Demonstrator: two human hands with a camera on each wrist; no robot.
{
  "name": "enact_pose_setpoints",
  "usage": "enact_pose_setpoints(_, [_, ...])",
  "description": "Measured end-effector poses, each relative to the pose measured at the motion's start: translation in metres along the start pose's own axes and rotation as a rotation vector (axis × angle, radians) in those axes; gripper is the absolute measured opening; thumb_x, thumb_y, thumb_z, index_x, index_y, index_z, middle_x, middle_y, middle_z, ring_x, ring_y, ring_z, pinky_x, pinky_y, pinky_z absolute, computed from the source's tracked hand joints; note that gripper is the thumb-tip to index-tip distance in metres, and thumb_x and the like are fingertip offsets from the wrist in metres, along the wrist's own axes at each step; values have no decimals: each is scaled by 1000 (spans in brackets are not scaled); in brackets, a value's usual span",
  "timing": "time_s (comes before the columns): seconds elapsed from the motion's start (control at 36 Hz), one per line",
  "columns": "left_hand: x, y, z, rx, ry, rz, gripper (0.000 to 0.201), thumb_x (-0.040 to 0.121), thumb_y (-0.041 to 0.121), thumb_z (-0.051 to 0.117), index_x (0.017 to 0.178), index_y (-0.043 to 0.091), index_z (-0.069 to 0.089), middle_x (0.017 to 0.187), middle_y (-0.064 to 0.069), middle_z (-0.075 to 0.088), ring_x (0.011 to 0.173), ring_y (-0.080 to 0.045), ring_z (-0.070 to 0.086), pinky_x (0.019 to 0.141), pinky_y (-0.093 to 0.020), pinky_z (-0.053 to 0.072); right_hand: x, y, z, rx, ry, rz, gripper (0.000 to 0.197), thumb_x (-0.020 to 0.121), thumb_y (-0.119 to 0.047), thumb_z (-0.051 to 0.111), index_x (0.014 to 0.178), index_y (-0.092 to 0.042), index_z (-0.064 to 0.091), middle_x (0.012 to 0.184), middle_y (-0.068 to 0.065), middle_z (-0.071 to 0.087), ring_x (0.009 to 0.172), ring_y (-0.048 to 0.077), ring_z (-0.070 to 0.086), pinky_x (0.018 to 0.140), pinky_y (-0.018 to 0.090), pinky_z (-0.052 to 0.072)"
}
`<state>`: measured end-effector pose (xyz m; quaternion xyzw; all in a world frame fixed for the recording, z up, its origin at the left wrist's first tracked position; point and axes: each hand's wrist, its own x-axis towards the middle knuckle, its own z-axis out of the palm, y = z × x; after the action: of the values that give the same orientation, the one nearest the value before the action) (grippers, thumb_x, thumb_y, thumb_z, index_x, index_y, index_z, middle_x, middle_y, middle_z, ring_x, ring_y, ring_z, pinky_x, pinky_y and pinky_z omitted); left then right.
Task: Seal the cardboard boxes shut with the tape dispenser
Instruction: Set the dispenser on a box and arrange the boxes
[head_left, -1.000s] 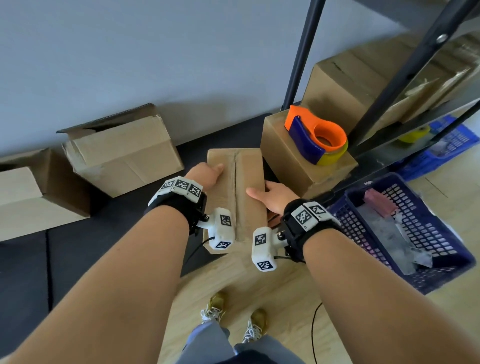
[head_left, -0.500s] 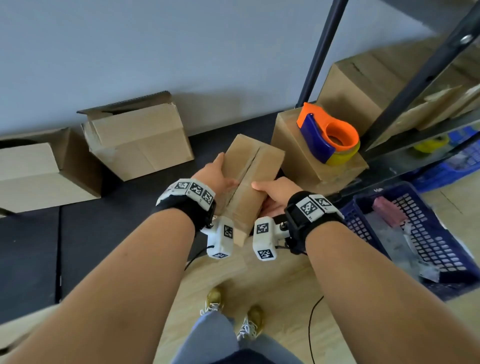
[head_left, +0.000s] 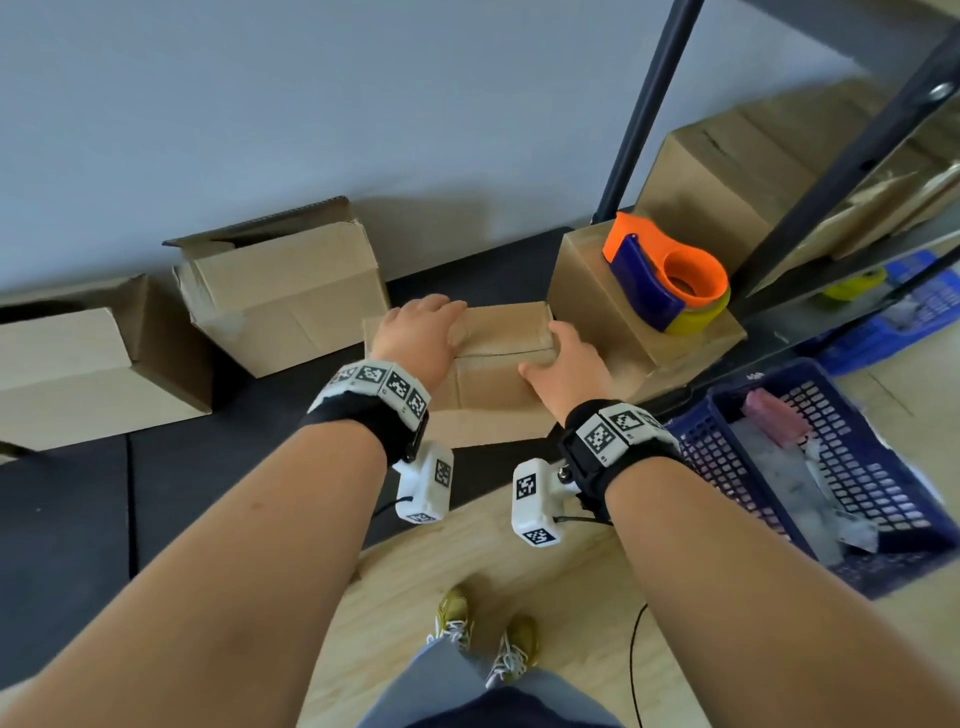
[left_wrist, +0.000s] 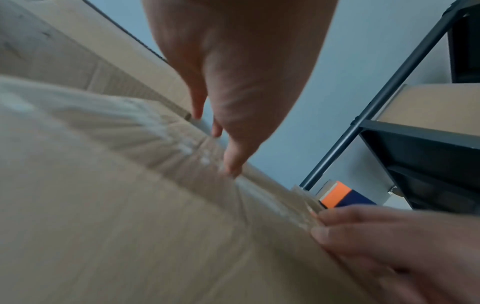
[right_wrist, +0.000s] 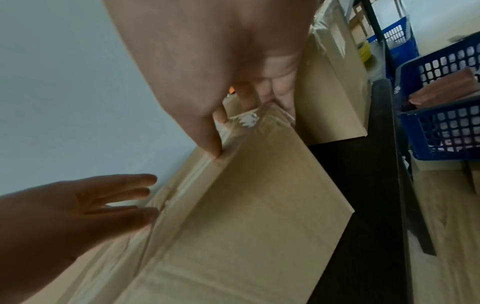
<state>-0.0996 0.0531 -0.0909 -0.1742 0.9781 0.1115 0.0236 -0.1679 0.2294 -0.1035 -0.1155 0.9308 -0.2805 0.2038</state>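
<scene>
Brown cardboard under both hands: the small box (head_left: 498, 358) sits at centre frame on the dark mat (head_left: 104, 519), its flap seam running left to right. The left hand (head_left: 415, 332) lies flat on the upper left of the lid, fingers straight, pressing. The right hand (head_left: 566, 374) grips the box's right end — thumb on the top edge, fingers wrapped over the side, per the right wrist view. Clear tape appears to cover the seam already, wrinkled at the corner. The tape dispenser (head_left: 665, 280), orange and blue, rests untouched on another box (head_left: 597, 291) just right of the work, in the right centre. Two open boxes (head_left: 280, 291) stand against the wall at left; a blue basket (head_left: 727, 467) sits at lower right.

Judgement: positioning step — box being set down. Next move calls for releasing it and either fetching the dispenser or taking an open box.
</scene>
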Motion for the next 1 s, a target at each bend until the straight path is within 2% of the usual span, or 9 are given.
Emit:
enact_pose_setpoints(0.11, [-25, -9, 12, -58, 218, -87, 41, 97, 25, 47, 138, 21, 46, 146, 2, 40, 135, -21, 35, 111, -37, 26, -6, -9, 3, -159, 133, -42, 55, 92, -32, 65, 141, -20, 44, 135, 10, 43, 120, 31, 50, 83, 38, 46])
enact_pose_setpoints(0.17, [-36, -12, 22, -45, 259, -80, 34, 97, 25, 45, 130, 19, 55, 140, 0, 47, 130, -23, 40, 108, -37, 29, -7, -12, 3, -277, 201, -190, 50, 93, -22, 64, 141, -19, 49, 140, 9, 44, 128, 30, 43, 95, 39, 46])
enact_pose_setpoints(0.25, [-48, -16, 39, -47, 280, -2, 31, 97, 24, 48, 121, 13, 64, 133, -7, 56, 128, -30, 46, 110, -45, 30, -6, -17, 11, -269, 112, -396, 46, 95, -4, 53, 139, -16, 57, 142, 8, 50, 132, 27, 44, 104, 41, 43])
enact_pose_setpoints(0.36, [-58, -17, 47, 32, 126, 29, 59, 98, 43, 14, 145, 21, 41, 154, -6, 32, 145, -30, 22, 117, -49, 11, -8, -11, 30, -308, 55, -574, 42, 94, 0, 52, 131, -13, 65, 130, 8, 57, 123, 28, 48, 99, 44, 46])
enact_pose_setpoints(0.42, [-61, -18, 48, 118, 40, 25, 55, 100, 44, 8, 151, 30, 23, 161, -2, 13, 148, -27, 6, 119, -47, 2, -10, -1, 36, -335, 80, -608, 44, 94, 1, 53, 133, -15, 64, 130, 6, 56, 124, 26, 46, 93, 39, 48])
enact_pose_setpoints(0.69, [-64, -10, 45, 175, -3, -40, 50, 103, 43, 12, 152, 35, 13, 162, 3, 0, 149, -22, -2, 120, -45, -1, -18, -8, 37, -488, 27, -599, 65, 92, -4, 49, 152, -27, 39, 153, 1, 36, 138, 26, 30, 104, 41, 41])
enact_pose_setpoints(0.86, [-62, -11, 42, 156, -47, -60, 52, 103, 45, 11, 153, 32, 9, 162, 0, -4, 148, -22, -7, 120, -42, -3, -15, -12, 35, -445, -42, -557, 63, 94, -4, 45, 153, -25, 38, 158, -1, 31, 145, 25, 22, 112, 41, 36])
enact_pose_setpoints(0.94, [-66, -14, 43, 87, 12, -283, 69, 96, 61, 14, 154, 25, 3, 161, -2, -8, 148, -26, -7, 119, -41, -2, -9, -10, 26, -370, 89, -427, 50, 102, -17, 45, 151, -10, 41, 158, 5, 34, 147, 24, 27, 119, 39, 28])
enact_pose_setpoints(1.0, [-69, -14, 46, -20, 1, -423, 76, 93, 67, 16, 154, 25, -3, 160, 4, -15, 148, -29, -5, 118, -43, 16, -8, -2, 23, -385, 103, -375, 49, 105, -26, 42, 151, -8, 39, 160, 7, 31, 149, 23, 23, 121, 41, 25])
